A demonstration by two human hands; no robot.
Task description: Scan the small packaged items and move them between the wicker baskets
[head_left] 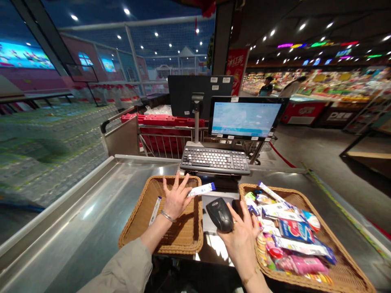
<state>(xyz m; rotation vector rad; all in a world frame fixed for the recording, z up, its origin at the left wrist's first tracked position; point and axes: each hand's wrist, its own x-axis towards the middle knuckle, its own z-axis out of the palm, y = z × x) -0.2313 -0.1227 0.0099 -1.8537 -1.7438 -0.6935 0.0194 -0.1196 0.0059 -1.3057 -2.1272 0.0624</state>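
My left hand (175, 199) is over the left wicker basket (134, 221) with its fingers spread, holding nothing. A white and blue packet (201, 189) hangs just off its fingertips, above the basket's far right corner. Another slim white packet (155, 210) lies inside that basket. My right hand (241, 238) is open with fingers stretched out, at the left rim of the right wicker basket (345, 264), which is full of several snack and toothpaste packets (293, 236). A black barcode scanner (220, 214) sits between the baskets, right beside my right hand.
A keyboard (214, 160) and a lit till screen (244, 119) stand behind the baskets on a steel checkout counter (91, 219). Red shopping baskets (161, 120) are stacked behind a metal rail. Two people stand far back among the shop shelves (330, 87).
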